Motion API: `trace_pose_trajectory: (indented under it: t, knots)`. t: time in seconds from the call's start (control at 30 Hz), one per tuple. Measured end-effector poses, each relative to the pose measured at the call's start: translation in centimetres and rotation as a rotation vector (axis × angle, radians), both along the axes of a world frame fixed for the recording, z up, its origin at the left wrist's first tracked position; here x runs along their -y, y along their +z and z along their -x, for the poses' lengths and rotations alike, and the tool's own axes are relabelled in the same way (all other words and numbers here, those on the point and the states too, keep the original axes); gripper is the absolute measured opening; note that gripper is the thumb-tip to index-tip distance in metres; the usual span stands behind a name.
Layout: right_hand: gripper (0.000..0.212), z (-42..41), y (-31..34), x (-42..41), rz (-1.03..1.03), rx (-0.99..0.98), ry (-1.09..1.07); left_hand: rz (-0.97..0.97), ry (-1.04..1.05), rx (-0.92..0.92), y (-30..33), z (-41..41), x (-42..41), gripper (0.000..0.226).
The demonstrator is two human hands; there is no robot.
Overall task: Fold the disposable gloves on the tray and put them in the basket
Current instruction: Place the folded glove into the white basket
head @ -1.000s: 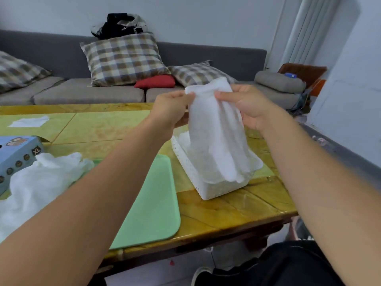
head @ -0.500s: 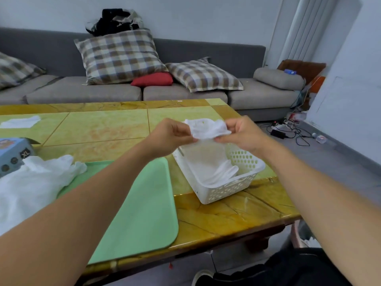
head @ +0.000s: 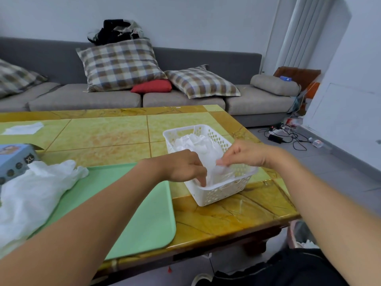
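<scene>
Head view: both hands are reaching into the white basket (head: pixel 208 195) near the worktop's right edge; left hand (head: pixel 183 168) fingers are curling down onto the folded glove (head: pixel 208 153) inside, right hand (head: pixel 245 154) is pinching it. Unfolded gloves (head: pixel 35 193) are lying on the green tray (head: pixel 140 219) at the near-left.

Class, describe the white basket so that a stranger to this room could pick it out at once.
Start at the yellow marble-patterned table in front of the grey sofa. Right of the green tray, near the table's right edge, stands the white basket. Its perforated plastic walls set it apart, and both hands reach into it among white gloves.
</scene>
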State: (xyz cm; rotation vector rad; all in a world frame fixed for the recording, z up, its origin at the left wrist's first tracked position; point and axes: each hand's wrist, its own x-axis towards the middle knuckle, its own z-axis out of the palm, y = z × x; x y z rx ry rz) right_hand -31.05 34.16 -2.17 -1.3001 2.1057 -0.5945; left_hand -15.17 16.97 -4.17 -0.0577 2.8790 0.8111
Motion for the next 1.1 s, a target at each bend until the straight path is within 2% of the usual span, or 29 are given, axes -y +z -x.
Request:
trace_pose_trajectory:
  t: [0.07,0.1,0.2,0.3,0.37,0.47,0.53,0.57,0.63,0.73,0.83,0.9,0.97,1.0,1.1]
  knots:
    - [0.057,0.1,0.0,0.2,-0.007,0.062,-0.126,0.006,0.016,0.038,0.0,0.2,0.1,0.043]
    - [0.060,0.1,-0.2,0.6,0.010,0.063,-0.177,0.032,0.011,0.045,-0.2,0.3,0.1,0.042]
    - [0.036,-0.3,-0.8,2.2,0.060,-0.159,-0.202,0.145,-0.008,0.053,-0.6,0.5,-0.1,0.041]
    - [0.003,-1.1,-1.2,4.3,-0.006,-0.414,-0.135,0.208,-0.015,0.041,-1.0,0.8,-0.4,0.040]
    - [0.030,-1.0,-2.0,5.8,-0.077,-0.468,-0.112,0.224,-0.010,0.029,-1.0,0.9,-0.4,0.040]
    - [0.093,-0.5,-2.4,6.8,-0.015,-0.466,-0.138,0.225,-0.011,0.026,-1.1,0.9,-0.4,0.036]
    - [0.114,0.2,-2.9,7.0,0.025,-0.443,-0.163,0.231,-0.009,0.032,-1.2,1.0,-0.4,0.035]
    - [0.116,0.3,-3.1,7.0,0.035,-0.457,-0.174,0.233,-0.004,0.030,-1.3,1.0,-0.3,0.036]
    - [0.100,0.3,-3.1,7.0,0.081,-0.516,-0.184,0.228,0.005,0.023,-1.2,1.1,-0.3,0.037]
    - [0.053,-0.5,-2.1,6.5,0.147,-0.509,-0.108,0.199,0.023,-0.017,-1.0,1.1,-0.3,0.034]
    - [0.039,-1.1,-1.1,5.2,0.049,-0.367,0.031,0.307,0.103,-0.126,-1.1,1.1,0.0,0.030]
    - [0.026,-1.1,-0.6,3.9,-0.058,-0.196,0.094,0.356,0.169,-0.170,-1.4,1.1,0.6,0.028]
    - [0.029,-1.1,-0.3,3.0,-0.158,-0.072,0.104,0.380,0.207,-0.158,-1.4,1.3,0.9,0.028]
    - [0.037,-1.1,-0.2,2.8,-0.192,-0.077,0.098,0.394,0.219,-0.143,-1.4,1.4,0.9,0.028]
    - [0.076,-1.1,-0.4,3.0,-0.313,-0.284,0.071,0.489,0.237,-0.113,-1.2,1.6,0.4,0.029]
